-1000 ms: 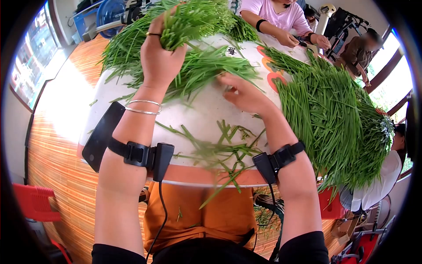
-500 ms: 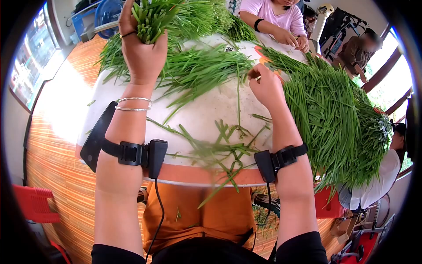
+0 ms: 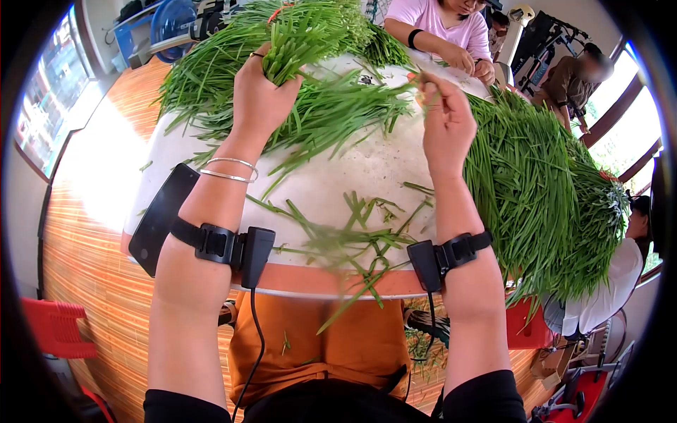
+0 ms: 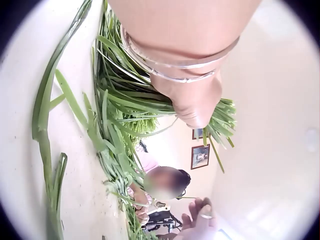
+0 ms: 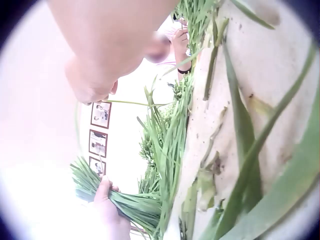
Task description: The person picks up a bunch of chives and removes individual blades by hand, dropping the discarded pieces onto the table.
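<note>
In the head view the left hand (image 3: pixel 262 92) grips a bundle of long green leaves (image 3: pixel 290 53), cut ends up, above a loose spread of the same leaves (image 3: pixel 338 113) on the white table (image 3: pixel 338 176). My right hand (image 3: pixel 448 127) is raised to the right of the bundle, thumb and fingers pinching a thin stalk, which shows in the right wrist view as a thin green stalk (image 5: pixel 131 102) running from the fingers. The left wrist view shows the bundle's ends (image 4: pixel 222 120) sticking out beyond the left hand (image 4: pixel 192 100).
A large pile of leaves (image 3: pixel 529 190) covers the table's right side, another heap (image 3: pixel 204 63) the back left. Loose scraps (image 3: pixel 367 233) lie near the front edge. A black phone (image 3: pixel 163 218) lies at the left edge. A person in pink (image 3: pixel 451 35) sits across.
From half a second ago, the left hand with its bundle has moved right and down, back over the spread leaves. My right hand has risen and now pinches a thin stalk.
</note>
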Available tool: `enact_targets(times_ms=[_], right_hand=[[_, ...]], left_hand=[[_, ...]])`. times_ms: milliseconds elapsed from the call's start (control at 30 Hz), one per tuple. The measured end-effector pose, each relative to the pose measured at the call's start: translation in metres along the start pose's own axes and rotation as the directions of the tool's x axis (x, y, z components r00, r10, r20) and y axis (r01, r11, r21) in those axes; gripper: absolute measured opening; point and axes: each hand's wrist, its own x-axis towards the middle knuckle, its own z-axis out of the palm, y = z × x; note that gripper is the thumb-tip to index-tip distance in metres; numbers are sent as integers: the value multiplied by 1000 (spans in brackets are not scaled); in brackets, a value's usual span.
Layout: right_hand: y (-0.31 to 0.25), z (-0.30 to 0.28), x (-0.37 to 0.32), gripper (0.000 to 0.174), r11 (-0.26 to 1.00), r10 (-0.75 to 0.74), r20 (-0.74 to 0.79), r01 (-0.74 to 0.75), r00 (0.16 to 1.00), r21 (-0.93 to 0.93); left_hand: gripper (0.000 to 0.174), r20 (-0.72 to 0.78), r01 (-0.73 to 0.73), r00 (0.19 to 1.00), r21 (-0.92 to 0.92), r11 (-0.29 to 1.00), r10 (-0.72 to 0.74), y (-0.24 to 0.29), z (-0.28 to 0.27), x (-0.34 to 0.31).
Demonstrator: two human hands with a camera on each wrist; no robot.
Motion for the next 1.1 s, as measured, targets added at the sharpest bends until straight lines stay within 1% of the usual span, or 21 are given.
enact_targets(times_ms=[133,200,333,400,433,467,500,533,567,600,667,700,733,800,833,867,933,967,1000,1067,1100], right_hand=[[-13,-5,5,21,996,-84,-130,77,988,-54],[-22,-1,7,25,984,-168,-190,177,967,34],[-28,-4,8,33,985,-171,-157,165,973,-51],[-5,-8,7,40,940,-293,102,306,951,-152],[5,-8,5,39,945,-294,208,317,933,-83],[3,-8,2,39,945,-293,208,316,933,-83],[-1,-9,-2,37,996,-45,304,65,951,-54],[-3,-9,-5,35,980,196,401,-192,895,-51],[0,-6,-4,33,977,209,309,-214,928,-17],[3,-6,-3,33,977,209,310,-214,927,-18],[9,-11,2,30,932,360,115,-352,926,-82],[19,-18,3,26,910,365,151,-317,919,-268],[25,-21,2,26,909,365,151,-318,918,-269],[30,-27,1,23,793,458,332,-211,825,-571],[43,-31,-5,22,840,336,433,-58,837,-540],[43,-31,-7,22,839,336,431,-58,837,-541],[42,-30,-10,20,790,392,620,96,680,-605],[35,-27,-8,19,776,481,588,-2,650,-631],[37,-27,-8,19,776,481,588,-2,650,-631],[38,-26,-8,17,841,438,536,-118,722,-529],[38,-24,-6,17,841,438,536,-118,722,-529]], left_hand=[[30,-10,-16,1000,103,995,18,-15,4,-1],[32,-30,-16,999,132,991,20,-13,4,-1],[32,-7,3,1000,102,995,-2,-8,3,-1],[30,-20,14,1000,101,995,-12,-7,3,-2],[29,-2,-15,1000,94,995,15,-6,2,-2],[28,15,-44,999,85,995,43,-4,1,-1],[28,16,-44,999,85,995,43,-3,1,-1],[27,16,-52,999,84,995,50,-3,1,-1],[26,16,-59,998,82,995,58,-2,1,-1],[26,16,-58,998,82,995,57,-2,1,-1],[27,21,-53,998,55,997,52,-2,1,-1],[27,21,-53,998,55,997,51,-2,1,-1],[28,20,-48,999,40,998,48,-3,1,-2],[29,20,-45,999,23,999,45,-4,2,-2],[23,16,-76,997,67,995,76,-5,3,-2],[18,12,-107,994,110,988,106,-5,3,-2],[18,24,-81,997,100,992,79,-4,3,-3],[18,36,-56,998,93,994,52,-4,3,-3],[18,36,-56,998,93,994,52,-3,3,-4],[19,45,-69,997,95,993,65,-1,2,-3],[19,45,-69,997,96,993,65,-2,2,-3]])
